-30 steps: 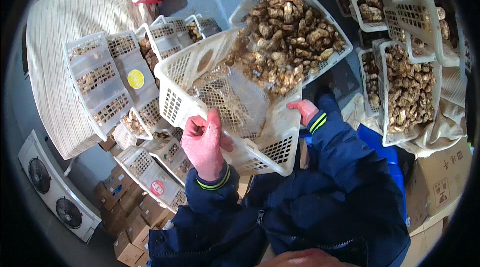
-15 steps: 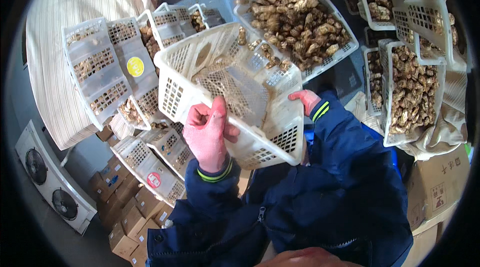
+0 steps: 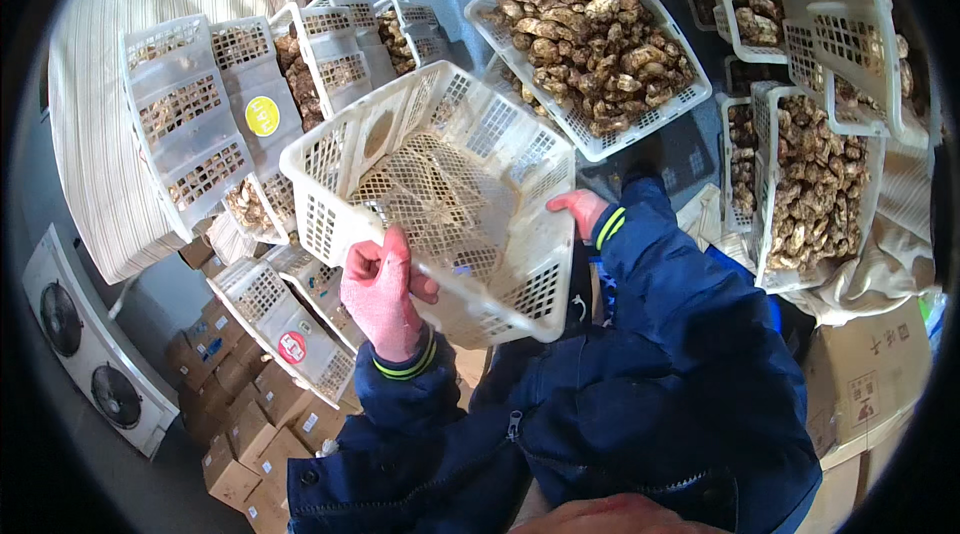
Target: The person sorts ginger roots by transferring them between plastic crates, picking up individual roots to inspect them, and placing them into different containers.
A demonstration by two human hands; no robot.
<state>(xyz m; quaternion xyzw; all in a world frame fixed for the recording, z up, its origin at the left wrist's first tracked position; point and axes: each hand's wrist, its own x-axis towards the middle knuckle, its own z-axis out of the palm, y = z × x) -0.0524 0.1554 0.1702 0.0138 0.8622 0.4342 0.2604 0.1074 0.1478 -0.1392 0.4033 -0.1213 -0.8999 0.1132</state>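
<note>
A white plastic crate (image 3: 535, 284) with latticed walls hangs tilted in front of my body, its inside stained brown. No brown pieces show inside it, only dirt and the mesh floor. My left hand (image 3: 385, 296), in a pink glove, grips the near left rim with thumb and fingers curled. At the right side, my right hand (image 3: 582, 210), also in pink, holds the crate's edge; part of its fingers is hidden. Just beyond the crate stands another white crate (image 3: 478, 26) heaped with brown knobbly pieces (image 3: 600, 44), perhaps roots or mushrooms.
Filled white crates are stacked at the left (image 3: 195, 99) and right (image 3: 765, 234). Cardboard boxes (image 3: 255, 434) lie at the lower left, with a large carton (image 3: 870, 384) at the lower right. A white twin-fan unit (image 3: 95, 344) stands far left.
The last pieces at the held crate's far side have left it. The crate has drawn back toward me and left, away from the heaped crate, with both hands still on it.
</note>
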